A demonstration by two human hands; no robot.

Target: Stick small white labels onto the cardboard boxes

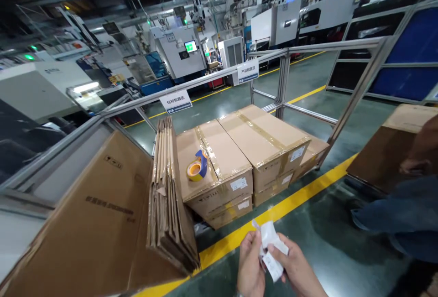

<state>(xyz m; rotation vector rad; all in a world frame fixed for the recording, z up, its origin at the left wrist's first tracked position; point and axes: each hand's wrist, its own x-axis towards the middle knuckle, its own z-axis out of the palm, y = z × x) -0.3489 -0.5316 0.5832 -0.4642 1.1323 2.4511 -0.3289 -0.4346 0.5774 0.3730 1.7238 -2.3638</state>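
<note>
Both my hands meet at the lower middle of the head view, over the floor. A crumpled piece of white paper or thin film (269,234) is between them; its exact kind I cannot make out. My left hand (250,265) pinches its left side with thumb and fingers. From the right, my right hand (294,265) grips the same white piece, the thumb lying across its front. Beyond my hands stand taped cardboard boxes (270,128) in stacks. A tape dispenser (197,167) with a yellow roll and blue body rests on the left box.
Folded cardboard sheets (167,196) lean beside the boxes, with a large flat carton (99,215) at left. A metal rail frame (212,75) with signs runs behind. A yellow floor line (318,180) passes in front. Another person (407,215) stands at right near a carton (379,151).
</note>
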